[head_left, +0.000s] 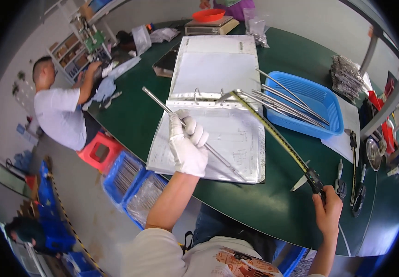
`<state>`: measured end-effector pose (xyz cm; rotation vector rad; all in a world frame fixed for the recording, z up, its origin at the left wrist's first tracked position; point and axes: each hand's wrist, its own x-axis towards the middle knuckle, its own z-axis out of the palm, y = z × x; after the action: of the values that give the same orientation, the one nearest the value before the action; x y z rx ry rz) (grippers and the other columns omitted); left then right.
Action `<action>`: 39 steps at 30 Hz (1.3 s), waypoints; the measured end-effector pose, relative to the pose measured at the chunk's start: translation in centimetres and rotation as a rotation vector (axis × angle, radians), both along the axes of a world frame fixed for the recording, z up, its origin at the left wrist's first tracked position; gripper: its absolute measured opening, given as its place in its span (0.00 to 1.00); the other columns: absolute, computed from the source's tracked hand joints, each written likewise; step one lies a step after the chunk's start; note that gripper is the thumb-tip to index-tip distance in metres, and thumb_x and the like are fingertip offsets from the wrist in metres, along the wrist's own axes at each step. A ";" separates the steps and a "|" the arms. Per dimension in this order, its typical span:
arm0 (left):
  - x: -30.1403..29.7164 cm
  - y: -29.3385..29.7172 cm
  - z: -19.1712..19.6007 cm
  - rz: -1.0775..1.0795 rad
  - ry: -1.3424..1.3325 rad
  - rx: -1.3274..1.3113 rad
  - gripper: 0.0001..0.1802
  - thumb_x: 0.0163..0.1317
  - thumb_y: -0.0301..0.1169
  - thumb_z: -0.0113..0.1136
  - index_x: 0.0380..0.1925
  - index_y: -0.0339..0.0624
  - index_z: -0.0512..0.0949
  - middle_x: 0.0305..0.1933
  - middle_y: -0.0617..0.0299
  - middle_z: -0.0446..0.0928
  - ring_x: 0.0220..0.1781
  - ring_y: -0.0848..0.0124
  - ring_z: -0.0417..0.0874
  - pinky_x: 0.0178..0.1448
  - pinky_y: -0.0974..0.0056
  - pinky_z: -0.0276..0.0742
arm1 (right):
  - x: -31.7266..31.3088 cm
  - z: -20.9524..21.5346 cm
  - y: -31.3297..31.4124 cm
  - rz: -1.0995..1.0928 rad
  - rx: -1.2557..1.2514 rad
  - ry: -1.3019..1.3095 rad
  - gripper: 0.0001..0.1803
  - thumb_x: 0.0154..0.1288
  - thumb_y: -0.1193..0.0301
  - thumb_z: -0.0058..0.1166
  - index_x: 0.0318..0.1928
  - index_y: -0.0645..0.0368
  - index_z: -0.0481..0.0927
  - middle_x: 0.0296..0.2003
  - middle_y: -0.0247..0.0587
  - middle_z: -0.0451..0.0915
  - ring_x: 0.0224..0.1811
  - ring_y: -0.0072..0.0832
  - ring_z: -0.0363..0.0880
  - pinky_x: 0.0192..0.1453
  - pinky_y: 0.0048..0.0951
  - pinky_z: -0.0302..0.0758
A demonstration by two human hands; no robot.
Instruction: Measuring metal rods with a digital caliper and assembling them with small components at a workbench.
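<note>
My left hand (188, 147), in a white glove, is closed around a thin metal rod (157, 99). The rod slants across an open ring binder (220, 74) with printed sheets, its upper end pointing to the far left. In my bare right hand (328, 205) is a long digital caliper (280, 137), gripped near its dark display. Its long beam reaches up and left over the binder's edge, apart from the rod. A blue plastic basket (336, 121) right of the binder bears several similar metal rods (288, 105), which stick out over its left rim.
More measuring tools (353, 166) lie at the right of the green table (287, 51). Behind the binder stands a scale (208, 28) with a red tray (208, 15). One person (58, 101) sits at the left side. Blue bins (124, 177) stand below the table's left edge.
</note>
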<state>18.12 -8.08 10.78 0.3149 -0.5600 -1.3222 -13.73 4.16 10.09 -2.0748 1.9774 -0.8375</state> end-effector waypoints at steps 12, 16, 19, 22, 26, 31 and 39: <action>5.6 -2.4 -3.4 0.132 -0.286 0.370 0.17 0.64 0.33 0.47 0.52 0.41 0.66 0.36 0.60 0.74 0.38 0.68 0.77 0.40 0.64 0.75 | 3.0 1.1 0.5 -0.014 0.220 -0.297 0.10 0.55 0.70 0.52 0.30 0.63 0.67 0.17 0.27 0.58 0.20 0.15 0.54 0.23 0.21 0.51; 6.5 -1.1 -3.3 0.101 -0.392 0.372 0.15 0.64 0.31 0.46 0.51 0.42 0.67 0.35 0.59 0.73 0.39 0.65 0.78 0.38 0.64 0.78 | 4.1 0.2 -0.3 0.038 0.151 -0.322 0.10 0.53 0.71 0.54 0.30 0.63 0.68 0.15 0.27 0.59 0.18 0.14 0.54 0.21 0.20 0.51; 5.7 -0.5 -3.6 0.138 -0.357 0.382 0.17 0.65 0.29 0.44 0.54 0.45 0.62 0.35 0.59 0.72 0.38 0.64 0.79 0.37 0.63 0.78 | 4.6 -0.6 -0.9 0.077 0.101 -0.293 0.11 0.51 0.72 0.56 0.30 0.63 0.69 0.13 0.29 0.59 0.16 0.15 0.54 0.19 0.20 0.51; 5.1 -0.1 -4.2 0.150 -0.310 0.372 0.20 0.65 0.28 0.42 0.57 0.48 0.57 0.34 0.60 0.71 0.38 0.63 0.79 0.37 0.61 0.78 | 4.8 -1.0 -1.2 0.109 0.113 -0.228 0.11 0.50 0.72 0.57 0.30 0.63 0.70 0.12 0.31 0.59 0.15 0.17 0.54 0.19 0.21 0.53; 4.5 0.3 -5.1 0.095 -0.211 0.386 0.22 0.65 0.27 0.40 0.59 0.50 0.54 0.34 0.61 0.71 0.38 0.62 0.79 0.38 0.59 0.77 | 5.1 -1.4 -1.3 0.096 0.156 -0.190 0.11 0.49 0.72 0.58 0.30 0.62 0.70 0.12 0.33 0.60 0.14 0.20 0.56 0.19 0.22 0.55; 4.1 0.3 -6.0 0.075 -0.212 0.380 0.18 0.64 0.26 0.41 0.55 0.49 0.57 0.34 0.61 0.71 0.38 0.61 0.80 0.36 0.60 0.78 | 5.2 -1.7 -1.4 0.123 0.153 -0.161 0.11 0.49 0.72 0.59 0.30 0.63 0.71 0.12 0.34 0.62 0.13 0.21 0.57 0.18 0.23 0.56; 4.2 0.1 -7.0 0.054 -0.196 0.385 0.13 0.63 0.26 0.44 0.48 0.46 0.60 0.34 0.61 0.72 0.36 0.60 0.81 0.32 0.61 0.79 | 4.7 -1.7 -1.4 0.083 0.159 -0.145 0.11 0.48 0.72 0.58 0.30 0.63 0.71 0.12 0.35 0.62 0.12 0.22 0.58 0.18 0.24 0.56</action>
<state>22.32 -8.02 3.81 0.7772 -0.4532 -1.3511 -9.02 2.81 8.41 -1.9350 1.8076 -0.7640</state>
